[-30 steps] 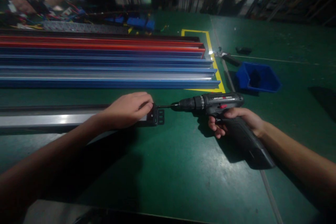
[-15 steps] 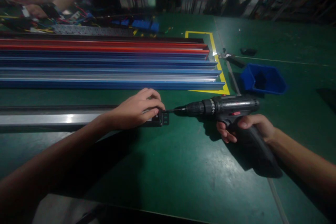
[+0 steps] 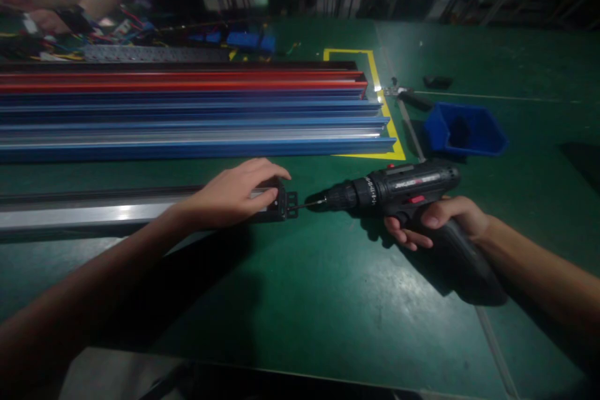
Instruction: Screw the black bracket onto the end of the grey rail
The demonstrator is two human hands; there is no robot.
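My right hand (image 3: pixel 457 219) is wrapped around the grip of a black cordless drill (image 3: pixel 403 187), which points left with a long thin bit. The bit's tip is at the slotted black bracket (image 3: pixel 292 205) on the end cap of a long aluminium profile (image 3: pixel 94 214); whether it sits in a screw there cannot be made out. My left hand (image 3: pixel 234 194) lies over the profile just behind that end, gripping it with the thumb on the near side and the fingers over the far side. The index finger is stretched out above the end cap.
Blue channel profiles (image 3: pixel 197 151) and red ones (image 3: pixel 187 84) lie behind, their ends inside yellow tape (image 3: pixel 396 144). A blue bin (image 3: pixel 469 131) stands at the right, near a dark-handled tool (image 3: pixel 412 99). At the far left, another person's hands (image 3: pixel 49 20) are among wires.
My left fingers have lifted a little off the profile's end, uncovering more of the end cap. The drill has tilted slightly, its bit now lower against the bracket. The view has shifted slightly.
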